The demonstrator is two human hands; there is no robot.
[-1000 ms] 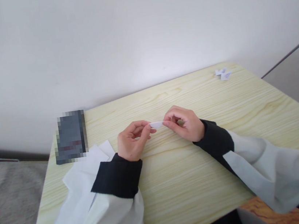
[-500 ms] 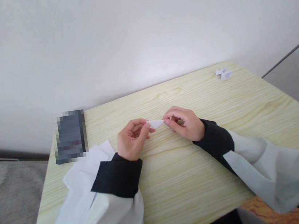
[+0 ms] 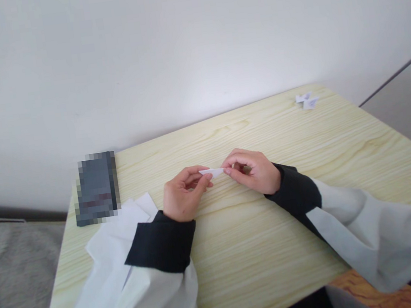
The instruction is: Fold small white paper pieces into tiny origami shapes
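Note:
A small folded piece of white paper (image 3: 213, 172) is pinched at its two ends just above the light wooden table (image 3: 284, 234). My left hand (image 3: 184, 194) grips its left end with thumb and fingers closed. My right hand (image 3: 255, 170) pinches its right end, fingers curled. Both wrists rest near the table's middle, and the paper looks thin and edge-on.
Several white paper sheets (image 3: 108, 252) lie at the table's left, partly under my left sleeve. A dark blurred flat object (image 3: 96, 188) sits at the far left corner. Small folded paper bits (image 3: 307, 100) lie at the far right corner. A white wall rises behind.
The folded paper showed as a small triangle half a second ago and now looks flatter, turned edge-on. Both hands have shifted only slightly.

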